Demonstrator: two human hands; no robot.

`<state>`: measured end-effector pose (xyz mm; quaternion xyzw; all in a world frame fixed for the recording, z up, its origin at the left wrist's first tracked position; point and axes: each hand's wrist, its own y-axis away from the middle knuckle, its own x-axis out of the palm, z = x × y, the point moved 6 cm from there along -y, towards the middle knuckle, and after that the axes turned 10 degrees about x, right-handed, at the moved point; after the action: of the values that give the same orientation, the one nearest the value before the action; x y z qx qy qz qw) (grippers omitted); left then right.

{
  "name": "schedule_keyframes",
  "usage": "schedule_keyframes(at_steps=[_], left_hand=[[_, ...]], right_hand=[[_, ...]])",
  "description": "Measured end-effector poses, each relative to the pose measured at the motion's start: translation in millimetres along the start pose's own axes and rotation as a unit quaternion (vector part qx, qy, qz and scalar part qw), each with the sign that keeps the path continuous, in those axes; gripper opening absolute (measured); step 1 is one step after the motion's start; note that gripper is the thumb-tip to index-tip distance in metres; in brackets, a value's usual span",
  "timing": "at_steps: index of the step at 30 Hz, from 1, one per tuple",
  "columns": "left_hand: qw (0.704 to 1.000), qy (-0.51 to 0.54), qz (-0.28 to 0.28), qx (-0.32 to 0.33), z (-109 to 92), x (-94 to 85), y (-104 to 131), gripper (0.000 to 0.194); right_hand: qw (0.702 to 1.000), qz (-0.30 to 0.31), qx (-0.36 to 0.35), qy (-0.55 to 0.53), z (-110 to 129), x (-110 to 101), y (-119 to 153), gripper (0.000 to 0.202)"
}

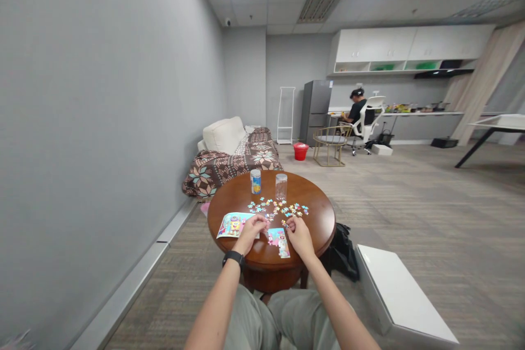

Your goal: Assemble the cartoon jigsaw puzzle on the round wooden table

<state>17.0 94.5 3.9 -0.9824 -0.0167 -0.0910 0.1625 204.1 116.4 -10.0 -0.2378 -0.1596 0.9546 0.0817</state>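
Note:
A partly joined jigsaw puzzle [278, 238] with pink and light-blue printing lies near the front of the round wooden table [315, 213]. Just to its upper left is my left hand [253, 231], fingers curled together; what they hold, if anything, is too small to make out. At the puzzle's right edge my right hand [299, 235] pinches a small puzzle piece [284, 223] at its fingertips. Beyond both hands, loose puzzle pieces [294, 210] are scattered. A colourful cartoon picture sheet [233, 225] lies flat on the left, partly behind my left hand.
A clear jar [281, 188] and a labelled can [255, 182] stand toward the table's far side. A white box [404, 290] and a black bag [345, 251] are on the floor at the right. Behind are a covered sofa [238, 161], a red bucket [301, 152] and a seated person [356, 109].

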Motion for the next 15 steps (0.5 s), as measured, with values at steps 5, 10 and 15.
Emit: schedule_keyframes(at_steps=[5,10,15], left_hand=[[1.0,0.001,-0.004,-0.009,5.6,-0.3,-2.5,0.032],[1.0,-0.002,-0.019,-0.007,4.3,-1.1,-2.5,0.041],[1.0,-0.008,-0.025,-0.002,7.4,-3.6,-2.6,0.041]], right_hand=[[1.0,0.006,-0.001,0.005,-2.2,1.3,-0.8,0.013],[0.999,-0.009,0.007,0.035,-2.4,-0.8,-1.6,0.026],[0.997,-0.003,-0.011,0.076,1.7,0.1,-0.5,0.029]])
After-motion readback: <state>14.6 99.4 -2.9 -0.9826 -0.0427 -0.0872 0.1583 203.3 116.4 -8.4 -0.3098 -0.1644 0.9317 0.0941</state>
